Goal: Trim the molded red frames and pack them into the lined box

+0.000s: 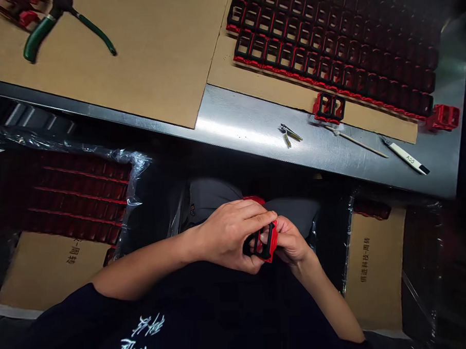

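Low in front of my body, off the table's near edge, a red and black plastic frame [273, 240] is held between both hands. My left hand [233, 231] wraps over its left side, fingers along the top and thumb near the lower edge. My right hand [292, 239] grips its right side, with fingertips reaching to the frame's openings. Another red piece [254, 199] shows partly behind my left hand, over the lap.
Rows of similar frames [285, 56] stand on cardboard across the metal table [238, 125]. Pliers [41, 36], small nippers [289, 134], a thin stick [361, 144] and a white cutter [405, 156] lie there. Plastic-lined boxes flank me, left [47, 270] and right [376, 271].
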Motion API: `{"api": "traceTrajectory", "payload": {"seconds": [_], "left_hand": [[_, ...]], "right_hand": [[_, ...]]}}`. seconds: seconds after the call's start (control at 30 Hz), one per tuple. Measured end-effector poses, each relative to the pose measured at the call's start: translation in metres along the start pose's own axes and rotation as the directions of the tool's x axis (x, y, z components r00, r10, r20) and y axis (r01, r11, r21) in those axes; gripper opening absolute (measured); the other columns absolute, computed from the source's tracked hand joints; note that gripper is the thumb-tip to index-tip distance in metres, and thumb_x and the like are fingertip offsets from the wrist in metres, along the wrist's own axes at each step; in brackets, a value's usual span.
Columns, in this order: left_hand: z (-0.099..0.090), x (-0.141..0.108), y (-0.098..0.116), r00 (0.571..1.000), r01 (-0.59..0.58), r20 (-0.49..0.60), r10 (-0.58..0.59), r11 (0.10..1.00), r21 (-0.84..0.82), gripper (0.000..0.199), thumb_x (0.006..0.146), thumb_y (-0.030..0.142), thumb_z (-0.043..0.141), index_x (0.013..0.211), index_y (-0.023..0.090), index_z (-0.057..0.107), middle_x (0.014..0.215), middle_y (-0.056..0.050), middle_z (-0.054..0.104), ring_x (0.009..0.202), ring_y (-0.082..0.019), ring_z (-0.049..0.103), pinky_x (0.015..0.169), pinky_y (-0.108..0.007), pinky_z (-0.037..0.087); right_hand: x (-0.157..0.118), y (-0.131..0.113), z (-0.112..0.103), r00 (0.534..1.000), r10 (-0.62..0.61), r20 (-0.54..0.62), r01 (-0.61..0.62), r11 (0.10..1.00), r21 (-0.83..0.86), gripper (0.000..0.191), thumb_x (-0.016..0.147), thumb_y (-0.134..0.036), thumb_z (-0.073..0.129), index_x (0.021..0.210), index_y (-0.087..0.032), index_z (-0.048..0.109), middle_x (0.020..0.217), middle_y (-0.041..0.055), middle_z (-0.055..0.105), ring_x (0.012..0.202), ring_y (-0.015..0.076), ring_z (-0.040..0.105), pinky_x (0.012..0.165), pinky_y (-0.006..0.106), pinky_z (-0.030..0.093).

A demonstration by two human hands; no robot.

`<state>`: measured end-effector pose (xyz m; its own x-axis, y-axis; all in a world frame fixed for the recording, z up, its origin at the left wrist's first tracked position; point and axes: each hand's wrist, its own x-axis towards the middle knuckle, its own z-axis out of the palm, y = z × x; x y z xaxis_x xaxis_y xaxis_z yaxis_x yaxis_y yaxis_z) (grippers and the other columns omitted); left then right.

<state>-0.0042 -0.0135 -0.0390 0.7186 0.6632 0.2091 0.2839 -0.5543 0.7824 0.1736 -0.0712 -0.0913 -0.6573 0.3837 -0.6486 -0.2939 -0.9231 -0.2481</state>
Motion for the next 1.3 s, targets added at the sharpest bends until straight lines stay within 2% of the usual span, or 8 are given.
{"api": "traceTrajectory", "payload": {"seconds": [0.13,0.33,0.43,0.6,0.7,0.93,1.07,1.3], "left_hand": [[0.001,-0.002,0.001,1.0,0.004,0.015,-0.004,1.0,0.004,0.059,0.072,0.029,0.064,0.125,0.006,0.054,0.103,-0.011,0.067,0.093,-0.023,0.066,0.082,-0.037,0.058],[0.0,0.0,0.001,1.0,0.006,0.027,-0.006,1.0,0.008,0.057,0.073,0.03,0.062,0.124,0.006,0.054,0.102,-0.011,0.067,0.092,-0.023,0.066,0.079,-0.037,0.057],[-0.001,0.0,0.001,0.999,0.01,0.043,-0.01,1.0,0.001,0.058,0.071,0.029,0.064,0.124,0.006,0.055,0.102,-0.01,0.067,0.091,-0.023,0.066,0.079,-0.037,0.057],[-0.001,-0.002,0.0,0.999,-0.008,0.042,0.008,1.0,0.012,0.06,0.068,0.029,0.067,0.122,0.005,0.056,0.103,-0.01,0.068,0.092,-0.023,0.067,0.083,-0.037,0.058],[-0.001,-0.002,0.001,0.999,0.003,0.052,-0.004,1.0,0.013,0.06,0.066,0.028,0.067,0.121,0.006,0.057,0.103,-0.009,0.068,0.091,-0.022,0.067,0.082,-0.037,0.057],[-0.002,-0.001,0.002,0.999,0.013,0.052,-0.014,1.0,0.017,0.056,0.068,0.03,0.065,0.118,0.007,0.058,0.101,-0.008,0.068,0.089,-0.021,0.067,0.08,-0.035,0.057],[-0.001,-0.001,0.001,0.999,0.003,0.046,-0.004,1.0,0.026,0.056,0.068,0.031,0.065,0.118,0.007,0.058,0.101,-0.008,0.068,0.088,-0.021,0.067,0.078,-0.035,0.056],[-0.002,-0.001,0.001,0.997,0.013,0.076,-0.016,0.999,0.041,0.059,0.065,0.031,0.067,0.118,0.007,0.06,0.102,-0.008,0.068,0.089,-0.021,0.067,0.08,-0.036,0.056]], "right_hand": [[0.0,0.005,-0.005,0.999,-0.014,0.035,0.014,1.0,-0.005,0.052,0.058,-0.043,0.08,0.066,-0.001,0.05,0.06,0.0067,0.056,0.051,0.0062,0.055,0.067,0.025,0.057],[0.001,0.005,-0.007,0.995,-0.014,0.102,0.015,1.0,-0.014,0.053,0.06,-0.044,0.08,0.068,-0.002,0.049,0.059,0.0071,0.056,0.056,0.0077,0.059,0.059,0.016,0.052],[0.001,0.004,-0.003,0.997,-0.011,0.077,0.011,1.0,-0.004,0.055,0.058,-0.045,0.081,0.068,-0.002,0.049,0.061,0.007,0.058,0.055,0.0071,0.058,0.056,0.015,0.05],[0.0,-0.001,0.002,0.997,0.073,0.0,-0.073,0.997,0.022,0.056,0.049,-0.04,0.086,0.073,0.0,0.055,0.064,0.007,0.06,0.059,0.011,0.062,0.058,0.018,0.053],[0.0,-0.001,0.002,0.997,0.077,0.005,-0.077,0.996,0.052,0.053,0.049,-0.035,0.086,0.076,0.0,0.057,0.069,0.0065,0.062,0.06,0.0109,0.063,0.059,0.018,0.054],[0.001,0.004,-0.007,0.996,0.02,0.092,-0.023,0.999,0.03,0.049,0.059,-0.037,0.082,0.067,0.0,0.05,0.061,0.0048,0.057,0.06,0.0068,0.062,0.07,0.019,0.058],[0.003,0.006,-0.012,0.991,0.003,0.131,-0.003,1.0,-0.003,0.051,0.06,-0.039,0.081,0.061,0.001,0.049,0.059,0.0069,0.056,0.062,0.0078,0.063,0.074,0.017,0.058],[0.001,-0.002,-0.003,0.996,0.072,0.057,-0.075,0.996,0.044,0.053,0.052,-0.037,0.086,0.074,-0.001,0.054,0.067,0.0065,0.061,0.062,0.0121,0.064,0.057,0.018,0.053]]}}
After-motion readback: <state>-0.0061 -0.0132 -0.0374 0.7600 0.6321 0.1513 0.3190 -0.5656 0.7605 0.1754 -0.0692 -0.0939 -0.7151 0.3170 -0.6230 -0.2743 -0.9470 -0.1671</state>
